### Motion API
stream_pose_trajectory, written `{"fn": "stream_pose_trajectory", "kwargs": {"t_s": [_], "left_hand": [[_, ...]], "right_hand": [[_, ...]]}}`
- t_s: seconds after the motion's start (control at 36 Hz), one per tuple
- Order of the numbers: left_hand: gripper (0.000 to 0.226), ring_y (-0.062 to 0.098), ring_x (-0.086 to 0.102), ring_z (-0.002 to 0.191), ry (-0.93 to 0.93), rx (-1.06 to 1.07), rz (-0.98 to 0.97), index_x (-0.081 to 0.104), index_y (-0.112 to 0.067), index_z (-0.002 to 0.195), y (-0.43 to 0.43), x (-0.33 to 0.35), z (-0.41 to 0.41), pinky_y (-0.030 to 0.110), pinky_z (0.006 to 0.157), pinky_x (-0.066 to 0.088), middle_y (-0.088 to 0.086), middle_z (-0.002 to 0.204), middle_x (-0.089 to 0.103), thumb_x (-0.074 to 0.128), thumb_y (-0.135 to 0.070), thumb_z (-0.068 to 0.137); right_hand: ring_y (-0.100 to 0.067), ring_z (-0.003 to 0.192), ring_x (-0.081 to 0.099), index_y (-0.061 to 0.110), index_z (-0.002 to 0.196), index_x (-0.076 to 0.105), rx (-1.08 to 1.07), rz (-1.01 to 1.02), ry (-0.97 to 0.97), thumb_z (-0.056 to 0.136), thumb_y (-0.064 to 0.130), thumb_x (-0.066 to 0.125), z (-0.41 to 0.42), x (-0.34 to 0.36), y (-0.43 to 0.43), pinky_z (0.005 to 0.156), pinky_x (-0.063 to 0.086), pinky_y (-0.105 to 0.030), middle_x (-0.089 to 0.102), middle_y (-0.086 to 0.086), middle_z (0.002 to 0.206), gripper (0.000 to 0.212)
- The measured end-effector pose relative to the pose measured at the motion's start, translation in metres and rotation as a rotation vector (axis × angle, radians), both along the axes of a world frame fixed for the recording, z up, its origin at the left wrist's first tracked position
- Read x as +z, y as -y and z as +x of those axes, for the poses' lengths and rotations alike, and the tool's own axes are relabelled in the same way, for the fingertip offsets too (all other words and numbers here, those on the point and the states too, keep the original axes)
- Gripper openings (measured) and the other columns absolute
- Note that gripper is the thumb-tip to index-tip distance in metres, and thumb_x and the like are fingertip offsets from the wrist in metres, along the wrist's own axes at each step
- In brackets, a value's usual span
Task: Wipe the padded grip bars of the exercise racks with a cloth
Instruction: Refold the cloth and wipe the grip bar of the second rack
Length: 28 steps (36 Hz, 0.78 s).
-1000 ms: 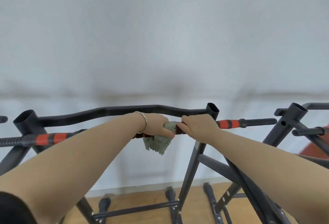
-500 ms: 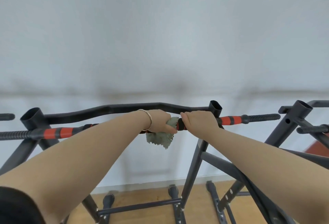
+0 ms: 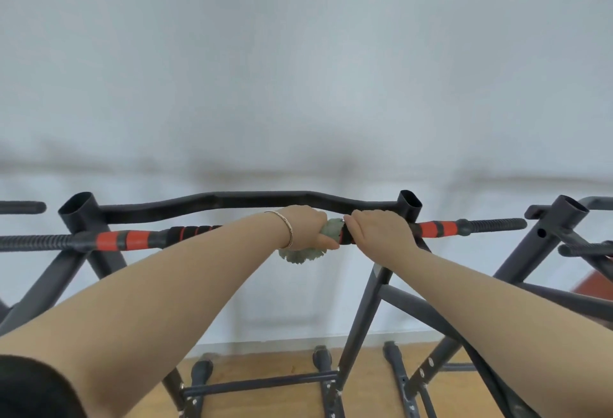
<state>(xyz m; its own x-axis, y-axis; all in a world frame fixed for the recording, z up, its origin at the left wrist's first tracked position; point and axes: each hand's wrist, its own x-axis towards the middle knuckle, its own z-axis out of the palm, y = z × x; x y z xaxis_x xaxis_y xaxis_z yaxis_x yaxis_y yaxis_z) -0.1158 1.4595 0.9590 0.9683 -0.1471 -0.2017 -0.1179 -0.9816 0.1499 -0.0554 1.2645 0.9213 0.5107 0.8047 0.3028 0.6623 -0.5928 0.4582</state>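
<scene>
A dark sleeve [image 3: 30, 387] is showing at the lower left corner, nearest the camera. Both bare forearms are extending forward and upward from it to the rack [image 3: 361, 324].

The left hand [image 3: 305, 228], wearing a thin bracelet [image 3: 289, 230] at the wrist, is gripping the cloth [image 3: 328, 230]. Its fingers are curling over the cloth and clamping it around the padded grip bar [image 3: 195, 232]. A loose, pale green edge of the cloth is hanging just below the hand.

The right hand [image 3: 378, 231] is grasping the same bar directly, with fingers wrapping over the top. It is sitting just beside the cloth, close to the left hand.

The grip bar is running horizontally across the frame. Black padding and red bands are showing on both sides of the hands, and ribbed black ends are projecting past the uprights.

Behind the hands, a curved upper bar [image 3: 232, 201] is spanning the two open-topped uprights. A neighbouring rack [image 3: 534, 245] is standing to the right. The rack feet are resting on a wooden floor [image 3: 265, 368], and a pale wall [image 3: 298, 85] is filling the background.
</scene>
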Motion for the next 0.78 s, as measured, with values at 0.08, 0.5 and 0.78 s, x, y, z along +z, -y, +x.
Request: {"fn": "stream_pose_trajectory", "kwargs": {"t_s": [0.08,0.5,0.78], "left_hand": [[0.039,0.015,0.063,0.077,-0.041,0.033,-0.061,0.053,-0.023,0.087,-0.002,-0.001,0.000,0.026,0.056,0.039,-0.004,0.085,0.066,0.055,-0.062,0.088],[0.036,0.019,0.050,0.074,0.272,-0.050,0.090,0.045,-0.020,0.092,-0.009,-0.011,-0.027,0.032,0.062,0.034,-0.004,0.085,0.053,0.047,-0.056,0.094],[0.057,0.020,0.066,0.071,0.035,0.057,0.062,0.054,-0.019,0.085,-0.037,0.006,-0.042,0.037,0.073,0.053,0.005,0.081,0.069,0.039,-0.073,0.088]], "right_hand": [[-0.025,0.054,0.058,0.011,0.094,0.062,-0.083,-0.034,-0.015,0.090,0.015,0.064,-0.001,0.007,-0.003,0.045,0.044,-0.029,0.060,-0.001,0.068,0.006],[-0.027,0.057,0.062,0.009,0.077,0.066,-0.527,0.154,-1.357,0.082,0.054,0.044,0.032,0.045,-0.022,0.066,0.054,-0.035,0.070,-0.018,0.071,0.050],[-0.014,0.074,0.053,0.027,0.084,0.050,0.064,0.131,-0.312,0.099,0.059,0.021,-0.002,0.020,-0.013,0.064,0.047,-0.035,0.053,0.012,0.078,0.045]]}}
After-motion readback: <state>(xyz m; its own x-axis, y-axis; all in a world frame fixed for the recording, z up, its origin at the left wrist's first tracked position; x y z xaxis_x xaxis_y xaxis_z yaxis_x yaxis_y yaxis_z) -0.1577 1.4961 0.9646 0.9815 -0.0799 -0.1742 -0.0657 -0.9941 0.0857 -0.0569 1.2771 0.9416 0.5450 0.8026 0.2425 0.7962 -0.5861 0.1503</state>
